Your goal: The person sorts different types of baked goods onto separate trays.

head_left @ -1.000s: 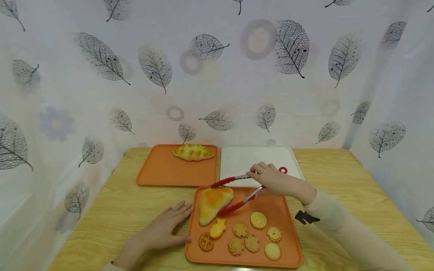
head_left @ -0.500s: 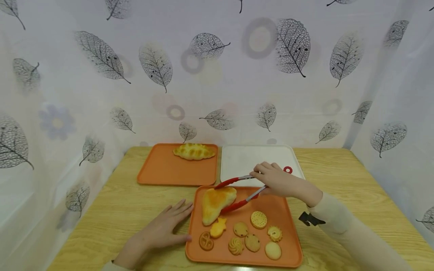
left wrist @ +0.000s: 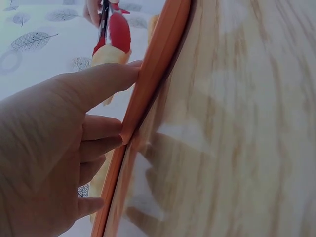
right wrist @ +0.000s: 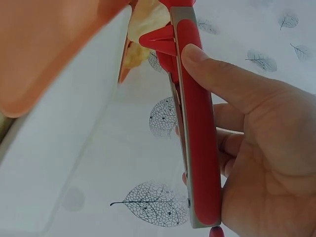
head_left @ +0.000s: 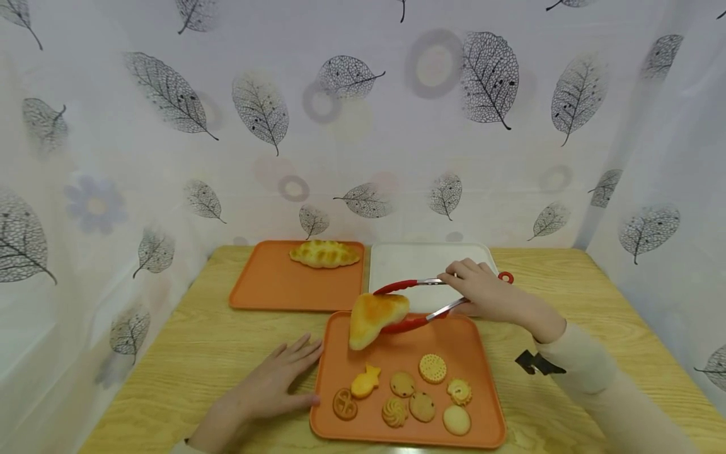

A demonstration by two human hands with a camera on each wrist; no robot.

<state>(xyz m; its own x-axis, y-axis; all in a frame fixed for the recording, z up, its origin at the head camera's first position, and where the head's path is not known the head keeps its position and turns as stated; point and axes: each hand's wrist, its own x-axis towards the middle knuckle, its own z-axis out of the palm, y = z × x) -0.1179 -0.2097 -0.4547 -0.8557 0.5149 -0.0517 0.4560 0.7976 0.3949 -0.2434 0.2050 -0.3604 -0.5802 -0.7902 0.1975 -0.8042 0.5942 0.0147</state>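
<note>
Near orange tray [head_left: 469, 353] contains eight biscuits [head_left: 402, 384] of mixed shapes. Far left orange tray [head_left: 283, 284] contains one ridged loaf [head_left: 325, 254]; a white tray [head_left: 414, 261] lies far right. Right hand [head_left: 479, 291] grips red-and-metal tongs [head_left: 408, 324], which hold triangular golden bread [head_left: 373, 315] above the near tray's far left part. Left hand [head_left: 272, 384], fingers extended, touches its left rim.

White curtain [head_left: 397, 145] printed with dark leaves, wood-grain table [head_left: 567, 284], pretzel-shaped cookie [head_left: 345, 404], swirled cookie [head_left: 394, 413], white tray [head_left: 420, 261] at the rear
</note>
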